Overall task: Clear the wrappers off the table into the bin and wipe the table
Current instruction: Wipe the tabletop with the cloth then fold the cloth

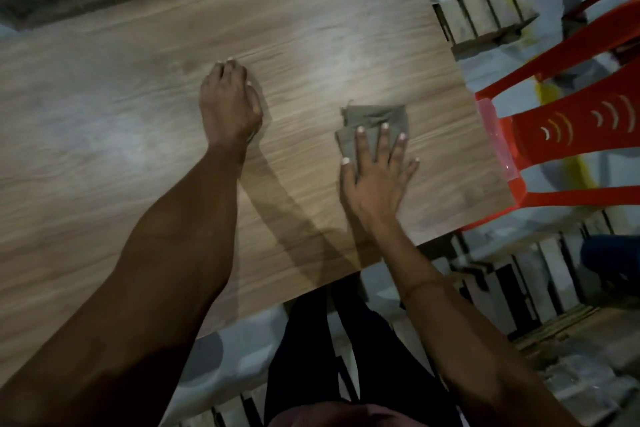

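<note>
**Wiping the wooden table with a cloth**

Lying near the right edge of the wooden table, a grey-green cloth sits flat under the right hand, whose straight, spread fingers press on it. The left hand rests on the bare tabletop, well apart, fingers curled, holding nothing. A red plastic chair stands just beside the table.

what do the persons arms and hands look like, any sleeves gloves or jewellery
Both forearms are bare as far as the picture shows; no sleeve reaches into view. The left hand and the right hand wear no gloves, and no rings, watch or bracelets show. The right hand's fingernails look pale and short. Below, dark clothing covers the legs. The light is dim, so finer marks cannot be told.
</note>
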A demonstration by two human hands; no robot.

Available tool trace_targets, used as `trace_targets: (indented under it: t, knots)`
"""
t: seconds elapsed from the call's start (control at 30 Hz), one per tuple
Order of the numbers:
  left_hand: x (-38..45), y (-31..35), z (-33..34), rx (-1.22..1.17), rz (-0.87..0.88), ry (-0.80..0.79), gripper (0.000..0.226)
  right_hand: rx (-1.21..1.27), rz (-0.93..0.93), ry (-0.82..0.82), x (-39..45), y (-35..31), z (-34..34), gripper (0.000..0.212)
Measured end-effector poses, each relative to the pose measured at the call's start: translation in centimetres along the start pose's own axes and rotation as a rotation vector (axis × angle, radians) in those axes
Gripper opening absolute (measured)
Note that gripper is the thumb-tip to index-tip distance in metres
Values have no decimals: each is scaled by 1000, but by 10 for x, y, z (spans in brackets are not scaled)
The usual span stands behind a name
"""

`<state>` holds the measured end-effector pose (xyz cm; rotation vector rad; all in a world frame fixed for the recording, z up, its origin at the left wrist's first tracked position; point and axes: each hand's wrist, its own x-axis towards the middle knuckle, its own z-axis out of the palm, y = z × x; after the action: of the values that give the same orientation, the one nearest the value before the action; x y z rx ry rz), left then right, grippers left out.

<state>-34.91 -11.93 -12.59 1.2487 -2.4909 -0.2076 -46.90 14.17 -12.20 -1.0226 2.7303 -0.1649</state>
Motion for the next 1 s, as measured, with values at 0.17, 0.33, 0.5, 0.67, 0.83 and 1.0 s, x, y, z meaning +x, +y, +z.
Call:
trace_targets:
  t: [0.17,0.33,0.5,0.67,0.83,1.0]
  knots:
    - [-9,4,3,52,-121,-141,51,-30,-326,-59,-72,-27,19,66]
    - [-46,33,3,106,-186,-271,63,-61,13,-42,-58,44,-3,67]
    - [-98,49,-2,157,-256,-282,71,-38,-26,-60,-83,35,5,68]
    - [-143,66,-8,116,-252,-305,71,-60,-317,-68,-120,43,18,70]
    - [-200,62,-25,94,-221,-328,65,-25,-12,-56,-107,83,4,67]
    - [-248,54,-42,32,-257,-320,58,-4,-47,-52,-131,35,17,67]
